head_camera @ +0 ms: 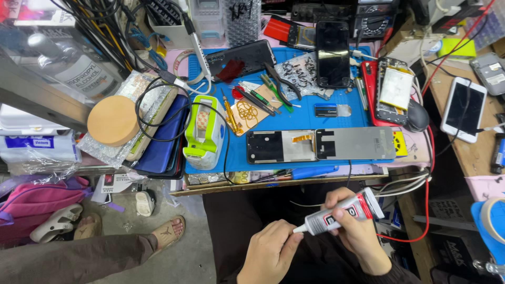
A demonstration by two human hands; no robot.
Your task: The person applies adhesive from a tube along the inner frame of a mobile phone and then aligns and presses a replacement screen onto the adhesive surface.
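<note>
My right hand (357,231) grips a clear glue tube (344,211) with a dark label and red end, held over my lap below the bench edge. My left hand (269,251) pinches the tube's white nozzle tip between thumb and fingers. On the blue work mat (300,118) above lie two opened phone parts side by side: a dark frame with an orange flex cable (280,146) and a grey metal back panel (355,143).
A green and white tape dispenser (204,131) stands at the mat's left edge. Tweezers, screwdrivers and pliers (263,97) lie mid-mat. Several phones (332,52) sit at the back and right. A round wooden lid (113,120) and another person's sandalled foot (168,231) are on the left.
</note>
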